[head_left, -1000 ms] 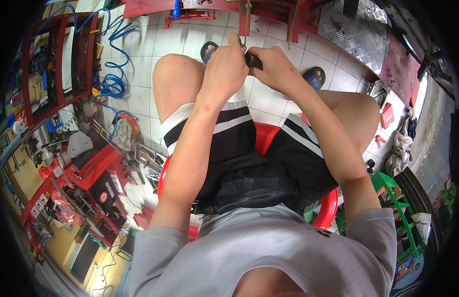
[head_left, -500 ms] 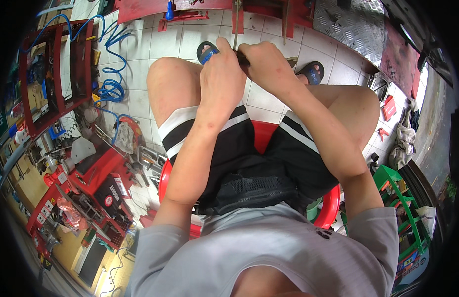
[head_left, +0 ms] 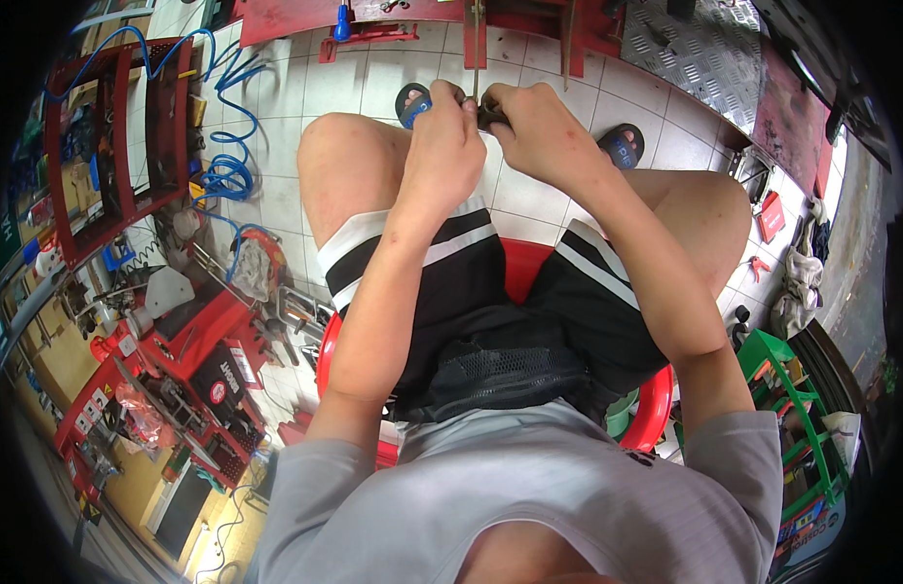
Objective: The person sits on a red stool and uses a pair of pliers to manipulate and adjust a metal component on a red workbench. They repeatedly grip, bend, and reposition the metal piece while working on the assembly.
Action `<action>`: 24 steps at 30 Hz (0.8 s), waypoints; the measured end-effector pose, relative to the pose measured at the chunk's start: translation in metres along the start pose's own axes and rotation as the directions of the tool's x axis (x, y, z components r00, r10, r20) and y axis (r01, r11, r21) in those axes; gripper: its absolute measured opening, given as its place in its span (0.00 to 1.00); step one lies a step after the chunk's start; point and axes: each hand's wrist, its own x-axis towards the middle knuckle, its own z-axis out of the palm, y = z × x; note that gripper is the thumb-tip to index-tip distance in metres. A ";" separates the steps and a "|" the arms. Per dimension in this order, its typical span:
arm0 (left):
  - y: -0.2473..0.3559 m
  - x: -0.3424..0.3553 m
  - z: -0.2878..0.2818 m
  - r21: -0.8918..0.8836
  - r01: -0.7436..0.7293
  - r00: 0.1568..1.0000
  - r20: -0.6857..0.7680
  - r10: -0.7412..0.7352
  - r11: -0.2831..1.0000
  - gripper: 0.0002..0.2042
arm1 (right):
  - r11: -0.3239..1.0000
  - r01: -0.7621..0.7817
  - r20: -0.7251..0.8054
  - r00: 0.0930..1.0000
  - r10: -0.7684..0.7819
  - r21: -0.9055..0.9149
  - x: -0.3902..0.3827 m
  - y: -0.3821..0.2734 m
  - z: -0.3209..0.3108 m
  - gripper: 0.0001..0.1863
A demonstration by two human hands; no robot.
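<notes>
My left hand (head_left: 445, 141) and my right hand (head_left: 539, 128) meet out in front of my knees, fingers curled in. Between them is a small dark metal piece (head_left: 489, 116), mostly covered by the right fingers; its kind does not show. The right hand grips it. The left thumb and fingers are pinched together close beside it, and what they hold is hidden. A thin brownish rod or cable (head_left: 477, 63) runs down from the top of the view to the gap between my hands.
A red workbench (head_left: 529, 19) spans the far side, with a blue-handled screwdriver (head_left: 343, 23) on it. Coiled blue air hose (head_left: 222, 178) and a red tool cart (head_left: 184, 331) are at left. A green rack (head_left: 800, 404) stands at right. I sit on a red stool (head_left: 654, 414).
My hands have drawn slightly apart, showing the dark piece more. The left wrist has turned so its thumb shows. A flat piece that stuck out beyond the right hand no longer shows.
</notes>
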 end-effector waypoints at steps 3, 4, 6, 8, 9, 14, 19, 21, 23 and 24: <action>0.002 0.000 0.001 0.023 -0.014 1.000 0.026 0.014 1.000 0.08 | 0.996 0.036 -0.053 0.998 -0.040 -0.078 0.002 0.005 0.006 0.06; 0.003 0.000 0.001 0.033 -0.012 0.999 0.033 0.011 0.999 0.08 | 0.990 0.064 -0.070 0.995 -0.073 -0.122 0.003 0.004 0.009 0.07; 0.003 0.000 0.003 0.054 -0.025 0.999 0.024 0.024 0.998 0.08 | 0.984 0.094 -0.081 0.991 -0.107 -0.152 0.007 0.007 0.011 0.08; 0.002 -0.001 0.006 0.057 -0.017 1.000 0.023 0.016 0.998 0.08 | 0.987 0.104 -0.069 0.991 -0.113 -0.122 0.011 0.011 0.010 0.08; 0.003 -0.002 0.008 0.050 -0.003 1.000 0.026 0.001 0.999 0.08 | 0.989 0.086 -0.067 0.993 -0.095 -0.121 0.010 0.011 0.009 0.09; 0.004 -0.001 0.008 -0.052 -0.013 0.999 -0.038 0.011 0.999 0.07 | 0.996 0.089 -0.085 0.992 -0.089 -0.005 0.004 -0.001 -0.005 0.13; -0.029 0.007 0.009 -0.170 -0.068 0.993 -0.108 0.050 0.983 0.06 | 0.990 0.141 0.008 0.990 -0.141 -0.008 0.000 -0.015 -0.011 0.14; -0.011 0.005 0.002 -0.299 0.089 0.994 -0.035 -0.104 0.950 0.06 | 0.992 0.122 0.033 0.992 -0.122 -0.022 0.001 -0.015 -0.012 0.14; -0.008 0.005 0.001 -0.250 0.090 0.993 -0.049 -0.105 0.964 0.06 | 0.993 0.112 0.047 0.993 -0.110 -0.041 0.001 -0.014 -0.011 0.14; -0.016 0.006 0.004 -0.137 0.013 0.995 -0.100 -0.027 0.991 0.06 | 0.991 0.122 0.031 0.992 -0.120 -0.047 0.002 -0.014 -0.009 0.14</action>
